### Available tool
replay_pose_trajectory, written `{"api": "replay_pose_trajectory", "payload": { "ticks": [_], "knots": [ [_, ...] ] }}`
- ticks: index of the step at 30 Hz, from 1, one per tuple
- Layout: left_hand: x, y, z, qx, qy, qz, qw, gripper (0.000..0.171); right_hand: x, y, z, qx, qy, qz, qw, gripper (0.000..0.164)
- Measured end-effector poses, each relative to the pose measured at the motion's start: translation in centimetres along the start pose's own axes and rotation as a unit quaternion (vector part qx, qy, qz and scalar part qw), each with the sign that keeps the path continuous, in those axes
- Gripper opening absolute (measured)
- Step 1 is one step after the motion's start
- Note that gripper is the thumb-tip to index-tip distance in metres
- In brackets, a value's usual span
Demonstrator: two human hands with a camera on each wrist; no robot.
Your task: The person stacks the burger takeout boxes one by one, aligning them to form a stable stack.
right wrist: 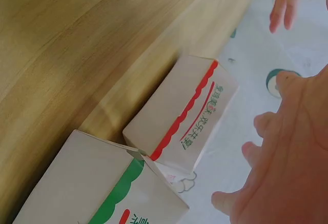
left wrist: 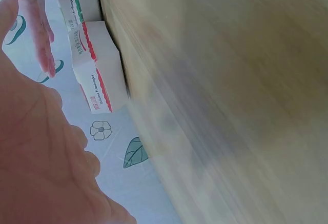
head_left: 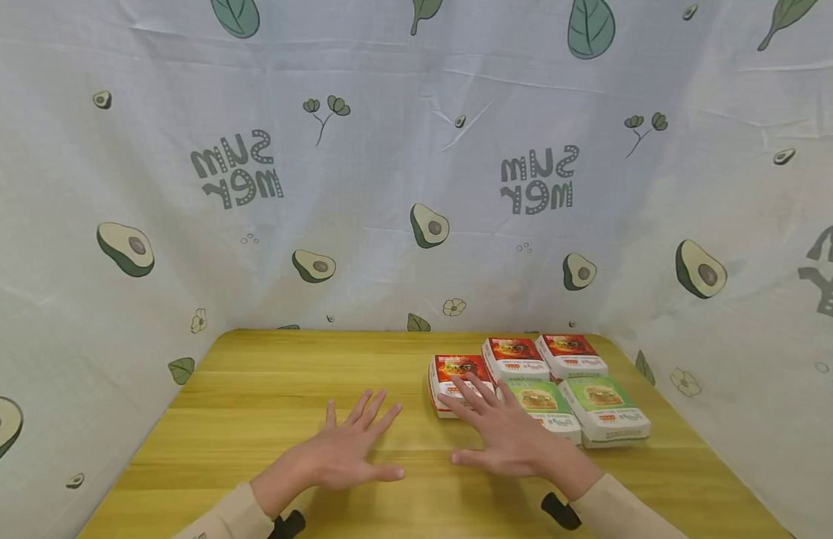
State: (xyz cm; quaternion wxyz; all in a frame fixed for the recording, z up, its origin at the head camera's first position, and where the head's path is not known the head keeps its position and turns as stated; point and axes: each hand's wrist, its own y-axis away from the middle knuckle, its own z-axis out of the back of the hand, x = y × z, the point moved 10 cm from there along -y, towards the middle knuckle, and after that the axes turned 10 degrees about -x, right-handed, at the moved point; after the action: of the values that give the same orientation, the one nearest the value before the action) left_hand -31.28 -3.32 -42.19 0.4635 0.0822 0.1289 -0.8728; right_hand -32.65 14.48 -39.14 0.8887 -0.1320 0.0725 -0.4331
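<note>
Both hands hover over a wooden table, palms down and fingers spread, holding nothing. The left hand (head_left: 345,449) is over bare wood left of centre. My right hand (head_left: 507,438) is beside the burger boxes, its fingers overlapping a red-topped box (head_left: 450,367) in the head view. Behind that hand sits a green-topped box (head_left: 534,397), partly hidden by it, with another green-topped box (head_left: 608,412) to its right. Two more red-topped boxes, one in the middle (head_left: 517,359) and one at the right (head_left: 571,355), stand at the back. In the right wrist view a red-trimmed box (right wrist: 179,111) lies below the fingers.
A white cloth (head_left: 369,187) printed with avocados and leaves hangs behind the table (head_left: 288,389) and along both sides. The boxes are grouped on the table's right half, near its back right corner.
</note>
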Motion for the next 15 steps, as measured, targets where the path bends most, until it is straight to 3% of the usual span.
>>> {"api": "replay_pose_trajectory", "payload": {
  "ticks": [7,15],
  "knots": [
    [-0.2,-0.3,-0.1,-0.001,0.003,-0.003,1.0000,0.086,0.0,0.0,0.3,-0.007,0.007,0.014,1.000,0.078],
    [-0.4,-1.2,0.3,-0.051,0.003,-0.016,0.9986,0.083,-0.3,-0.2,2.2,-0.062,0.019,0.029,0.997,0.065]
  ]
}}
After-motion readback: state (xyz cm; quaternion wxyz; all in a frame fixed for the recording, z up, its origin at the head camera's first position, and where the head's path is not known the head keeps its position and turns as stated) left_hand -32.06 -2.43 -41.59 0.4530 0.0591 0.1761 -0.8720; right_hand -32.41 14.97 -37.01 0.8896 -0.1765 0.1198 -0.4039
